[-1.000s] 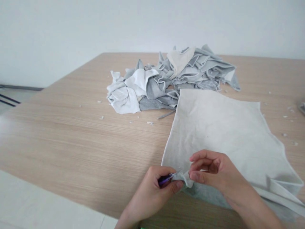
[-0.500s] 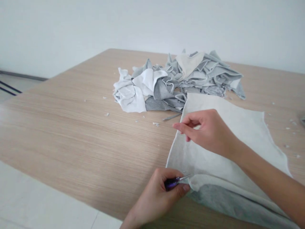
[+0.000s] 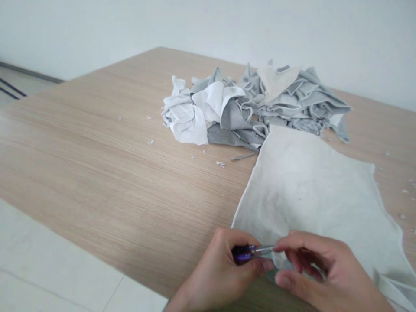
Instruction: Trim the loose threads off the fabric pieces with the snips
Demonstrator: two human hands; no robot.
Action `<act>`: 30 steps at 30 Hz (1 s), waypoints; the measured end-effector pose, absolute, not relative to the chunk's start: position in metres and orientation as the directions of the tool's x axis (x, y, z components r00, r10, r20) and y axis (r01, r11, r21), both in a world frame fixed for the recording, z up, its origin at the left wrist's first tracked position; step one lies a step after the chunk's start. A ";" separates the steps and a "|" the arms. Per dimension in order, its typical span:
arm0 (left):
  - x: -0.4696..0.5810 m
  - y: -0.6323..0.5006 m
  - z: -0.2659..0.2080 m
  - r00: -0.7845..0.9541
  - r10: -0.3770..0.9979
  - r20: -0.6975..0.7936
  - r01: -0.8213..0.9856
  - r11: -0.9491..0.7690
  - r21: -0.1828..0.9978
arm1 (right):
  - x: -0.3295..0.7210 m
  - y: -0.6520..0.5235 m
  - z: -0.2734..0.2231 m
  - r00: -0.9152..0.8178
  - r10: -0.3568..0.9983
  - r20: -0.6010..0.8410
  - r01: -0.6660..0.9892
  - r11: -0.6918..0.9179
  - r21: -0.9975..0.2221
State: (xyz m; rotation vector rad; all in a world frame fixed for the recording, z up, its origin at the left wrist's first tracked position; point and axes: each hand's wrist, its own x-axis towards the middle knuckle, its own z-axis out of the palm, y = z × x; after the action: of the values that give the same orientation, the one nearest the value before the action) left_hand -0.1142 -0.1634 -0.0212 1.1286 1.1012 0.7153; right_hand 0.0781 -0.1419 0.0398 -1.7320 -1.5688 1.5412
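Note:
My left hand is closed around small purple-handled snips. Their metal blades point right, toward the cloth edge. The left thumb lies at the edge of a pale off-white cloth, which is spread over the table with its near edge at my hands. My right hand is just to the right, its index fingertip at the blade tips and its thumb apart below. Part of the cloth edge shows between the two hands. The rest of that edge is hidden behind the right hand and wrist.
A heap of crumpled grey and white cloth pieces lies beyond the spread cloth on the wooden table. Small pale scraps are scattered about. A white wall rises behind, with tiled floor at the lower left.
My right hand has come down from above the middle of the cloth to beside the left hand. The left hand still holds the snips. The camera view has shifted slightly.

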 end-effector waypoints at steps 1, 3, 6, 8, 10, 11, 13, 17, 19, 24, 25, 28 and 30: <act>-0.114 -0.164 -0.022 0.334 0.890 -0.311 0.082 0.301 0.950 | 0.074 -0.144 0.038 -0.187 0.865 -0.466 0.483 -0.332 -0.810; -0.113 -0.164 -0.022 0.339 0.892 -0.300 0.099 0.284 0.954 | 0.070 -0.144 0.035 -0.207 0.868 -0.452 0.470 -0.317 -0.824; -0.112 -0.163 -0.021 0.341 0.893 -0.292 0.118 0.268 0.956 | 0.072 -0.140 0.031 -0.291 0.834 -0.468 0.452 -0.312 -0.836; -0.113 -0.162 -0.021 0.339 0.895 -0.289 0.129 0.260 0.957 | 0.075 -0.138 0.028 -0.325 0.815 -0.480 0.426 -0.327 -0.843; -0.114 -0.161 -0.021 0.351 0.891 -0.289 0.138 0.255 0.957 | 0.079 -0.136 0.028 -0.331 0.811 -0.482 0.390 -0.347 -0.853; -0.115 -0.161 -0.021 0.358 0.888 -0.288 0.140 0.254 0.957 | 0.081 -0.136 0.029 -0.330 0.810 -0.485 0.376 -0.358 -0.855; -0.116 -0.161 -0.021 0.377 0.882 -0.282 0.128 0.252 0.959 | 0.083 -0.134 0.032 -0.326 0.801 -0.501 0.366 -0.382 -0.849; -0.116 -0.160 -0.020 0.418 0.869 -0.264 0.068 0.260 0.963 | 0.088 -0.124 0.041 -0.308 0.800 -0.516 0.365 -0.401 -0.840; -0.115 -0.160 -0.019 0.417 0.867 -0.271 0.060 0.271 0.961 | 0.093 -0.115 0.045 -0.276 0.834 -0.478 0.333 -0.383 -0.862; -0.114 -0.160 -0.020 0.415 0.861 -0.295 0.064 0.295 0.953 | 0.101 -0.088 0.053 -0.189 0.920 -0.343 0.271 -0.287 -0.919; -0.115 -0.161 -0.020 0.411 0.863 -0.295 0.064 0.296 0.953 | 0.100 -0.082 0.055 -0.192 0.926 -0.325 0.274 -0.267 -0.924; -0.116 -0.161 -0.021 0.411 0.864 -0.290 0.073 0.286 0.955 | 0.088 -0.064 0.060 -0.239 0.941 -0.240 0.289 -0.167 -0.943; -0.116 -0.161 -0.021 0.421 0.860 -0.289 0.080 0.282 0.956 | 0.073 -0.049 0.061 -0.248 0.960 -0.129 0.318 -0.046 -0.947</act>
State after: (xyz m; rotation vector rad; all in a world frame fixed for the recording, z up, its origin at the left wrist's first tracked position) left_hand -0.1156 -0.1613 -0.0215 1.1800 1.0187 0.6659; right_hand 0.0726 -0.0487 0.0608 -1.3720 -1.6061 1.3130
